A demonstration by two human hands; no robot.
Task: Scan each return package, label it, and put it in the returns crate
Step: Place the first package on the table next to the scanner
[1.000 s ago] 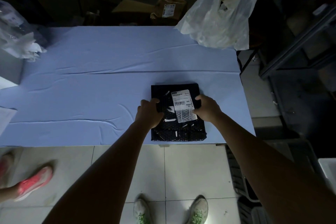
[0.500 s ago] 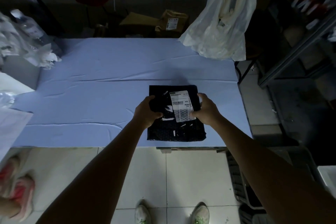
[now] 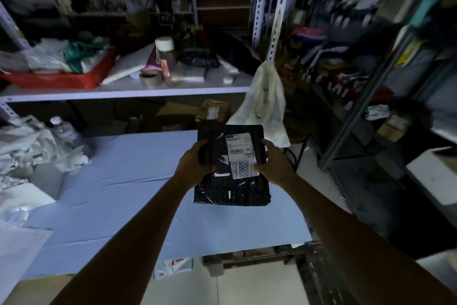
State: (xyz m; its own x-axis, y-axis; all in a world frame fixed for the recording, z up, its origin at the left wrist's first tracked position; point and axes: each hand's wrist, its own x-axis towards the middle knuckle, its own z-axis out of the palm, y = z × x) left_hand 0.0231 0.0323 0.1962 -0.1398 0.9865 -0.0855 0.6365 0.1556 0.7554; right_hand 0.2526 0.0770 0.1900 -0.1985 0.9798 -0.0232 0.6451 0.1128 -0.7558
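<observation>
A black bubble-mailer package with a white shipping label on its upper right is held up in the air above the blue table. My left hand grips its left edge, thumb on the front. My right hand grips its right edge, thumb resting on the label's lower part. The package tilts toward me, label side up. No scanner or crate can be made out.
Behind the table stands a white shelf with a red basket, a tape roll and a bottle. Crumpled white bags lie at the left. A pale plastic bag hangs at the back right, beside dark racks.
Both hands have lifted the package off the table and raised it. My head has tilted up, so the shelves now show.
</observation>
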